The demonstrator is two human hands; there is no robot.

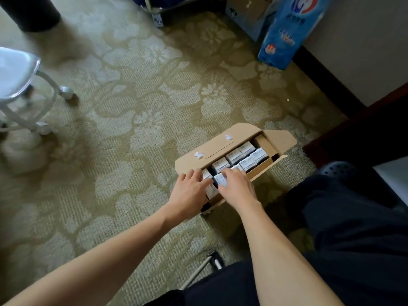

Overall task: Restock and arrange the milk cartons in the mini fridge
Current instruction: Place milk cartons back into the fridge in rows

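An open brown cardboard box (220,146) lies on the carpet, its flaps folded back. Several small white milk cartons (240,154) stand packed in two rows inside it. Both my hands reach into the near end of the box. My left hand (189,188) rests with spread fingers on a carton at the box's near left corner. My right hand (237,187) curls over a white carton (220,180) beside it, fingers wrapped on its top. The far end of the box has an empty gap. No fridge is in view.
A blue printed carton (287,29) leans against the wall at top right, next to another cardboard box (249,9). A white wheeled stool (19,85) stands at left. A dark wooden cabinet (362,133) is at right; my dark-trousered legs fill the lower right.
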